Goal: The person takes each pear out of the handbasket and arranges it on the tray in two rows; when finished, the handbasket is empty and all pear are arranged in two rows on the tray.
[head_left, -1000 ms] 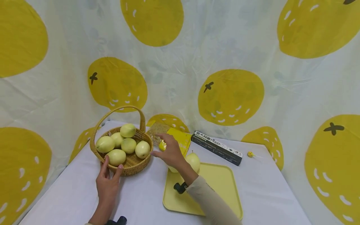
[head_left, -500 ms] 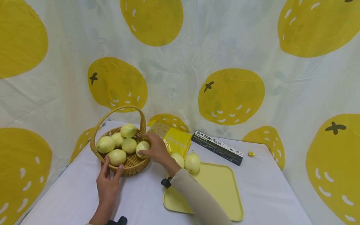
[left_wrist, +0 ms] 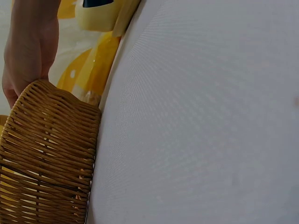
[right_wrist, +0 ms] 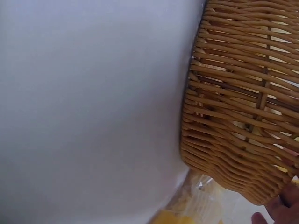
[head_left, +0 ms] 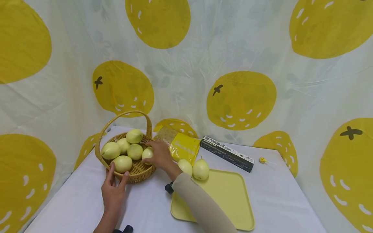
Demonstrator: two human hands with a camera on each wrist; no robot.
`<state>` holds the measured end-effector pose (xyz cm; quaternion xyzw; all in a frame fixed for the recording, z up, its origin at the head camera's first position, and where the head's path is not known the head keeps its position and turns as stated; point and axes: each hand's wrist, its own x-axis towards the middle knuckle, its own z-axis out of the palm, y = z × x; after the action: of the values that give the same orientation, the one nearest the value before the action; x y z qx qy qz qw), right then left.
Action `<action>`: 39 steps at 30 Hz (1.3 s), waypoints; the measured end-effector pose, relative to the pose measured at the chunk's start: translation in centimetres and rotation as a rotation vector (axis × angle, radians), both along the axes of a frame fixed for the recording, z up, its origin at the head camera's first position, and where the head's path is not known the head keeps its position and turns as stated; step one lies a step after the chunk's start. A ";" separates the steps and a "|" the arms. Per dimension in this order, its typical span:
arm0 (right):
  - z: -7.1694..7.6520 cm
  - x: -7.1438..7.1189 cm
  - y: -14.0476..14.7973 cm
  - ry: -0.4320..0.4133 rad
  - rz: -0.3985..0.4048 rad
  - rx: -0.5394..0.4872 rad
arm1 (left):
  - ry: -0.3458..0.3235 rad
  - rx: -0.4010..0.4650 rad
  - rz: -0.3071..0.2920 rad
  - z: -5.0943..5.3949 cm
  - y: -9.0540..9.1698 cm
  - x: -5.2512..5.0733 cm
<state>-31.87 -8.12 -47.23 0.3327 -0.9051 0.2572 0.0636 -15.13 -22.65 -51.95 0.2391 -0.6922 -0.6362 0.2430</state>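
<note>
Fingers of the right hand (head_left: 161,155) are closed around a pale yellow fruit (head_left: 147,153) inside the basket (head_left: 140,177), on its right side. Spread fingers of the left hand (head_left: 113,194) touch the basket's near side. Five more fruits (head_left: 135,152) sit in the basket. Right of the basket, on the worktop (head_left: 145,207), are a yellow bag (head_left: 185,148), two pears (head_left: 201,169), a yellow tray (head_left: 225,200) and a black box (head_left: 227,154).

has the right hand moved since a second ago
Yes, leftward: in the head view, the right hand went from the right edge of the basket to a fruit inside.
</note>
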 end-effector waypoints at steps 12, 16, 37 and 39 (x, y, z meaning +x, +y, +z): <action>1.0 -0.3 -0.1 0.035 0.066 0.198 | 0.010 0.009 0.001 -0.2 0.2 -0.2; 1.2 -0.3 0.0 0.024 0.071 0.215 | 0.010 0.017 -0.009 -0.2 0.3 -0.2; 3.1 2.3 1.3 -0.115 0.043 -0.262 | -0.017 0.010 0.005 0.1 -0.1 0.0; 3.6 2.8 1.9 -0.128 0.054 -0.320 | -0.023 0.010 0.005 0.1 -0.1 0.1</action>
<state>-29.05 -6.23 -43.59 0.3253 -0.8455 0.4204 0.0511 -15.06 -22.71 -51.83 0.2492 -0.6911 -0.6363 0.2354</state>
